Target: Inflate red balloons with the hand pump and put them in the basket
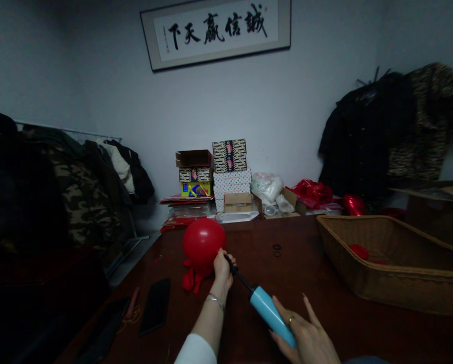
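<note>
A round red balloon, partly inflated, is at the far end of my left hand. That hand is closed around the black end of a balloon pump, close against the balloon; the balloon's neck is hidden by my fingers. A black rod shows between this end and the pump's light blue barrel. My right hand holds the lower barrel, with one finger raised off it. Several limp red balloons lie on the table just beneath the inflated one.
A wicker basket with red pieces inside stands at the right on the dark wooden table. Two dark phones lie at the left. Stacked boxes and a white plastic bag sit along the back.
</note>
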`<state>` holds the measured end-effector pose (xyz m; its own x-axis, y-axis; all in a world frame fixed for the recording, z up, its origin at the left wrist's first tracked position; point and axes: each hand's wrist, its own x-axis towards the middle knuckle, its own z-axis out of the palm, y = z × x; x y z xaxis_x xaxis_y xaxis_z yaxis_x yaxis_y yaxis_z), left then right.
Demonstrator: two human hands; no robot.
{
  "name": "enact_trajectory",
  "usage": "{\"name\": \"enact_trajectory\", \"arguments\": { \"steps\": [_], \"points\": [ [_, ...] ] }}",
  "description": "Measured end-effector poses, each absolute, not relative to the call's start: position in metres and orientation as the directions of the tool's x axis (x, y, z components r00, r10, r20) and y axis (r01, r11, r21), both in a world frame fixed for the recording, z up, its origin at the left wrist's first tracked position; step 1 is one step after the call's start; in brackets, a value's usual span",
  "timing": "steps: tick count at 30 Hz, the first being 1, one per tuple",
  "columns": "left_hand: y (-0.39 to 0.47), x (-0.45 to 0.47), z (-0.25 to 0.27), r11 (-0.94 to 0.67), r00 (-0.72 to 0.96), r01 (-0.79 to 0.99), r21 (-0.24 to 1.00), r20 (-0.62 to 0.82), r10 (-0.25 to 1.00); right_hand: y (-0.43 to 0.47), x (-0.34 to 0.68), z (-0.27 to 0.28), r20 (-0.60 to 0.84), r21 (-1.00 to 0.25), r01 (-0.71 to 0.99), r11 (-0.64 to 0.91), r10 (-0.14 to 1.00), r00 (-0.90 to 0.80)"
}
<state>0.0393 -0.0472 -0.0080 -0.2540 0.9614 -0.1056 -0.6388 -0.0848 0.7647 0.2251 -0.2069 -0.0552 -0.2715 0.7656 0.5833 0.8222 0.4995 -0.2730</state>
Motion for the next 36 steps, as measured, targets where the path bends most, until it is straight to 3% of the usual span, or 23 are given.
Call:
{"name": "enact_trajectory", "arguments": {
  "steps": [10,36],
  "points": [
    [-0.057,0.054,-0.014,-0.065,-0.224,-0.639,0.766,-0.105,0.969,-0.186,0.19,-0.03,0.525,-0.397,0.814,0.425,0.832,-0.178],
    [-0.042,0.048,-0.021,-0.158,-0.296,-0.666,0.729,-0.063,0.953,-0.197,0.21,-0.052,0.539,-0.348,0.816,0.462,0.811,-0.229]
  ]
}}
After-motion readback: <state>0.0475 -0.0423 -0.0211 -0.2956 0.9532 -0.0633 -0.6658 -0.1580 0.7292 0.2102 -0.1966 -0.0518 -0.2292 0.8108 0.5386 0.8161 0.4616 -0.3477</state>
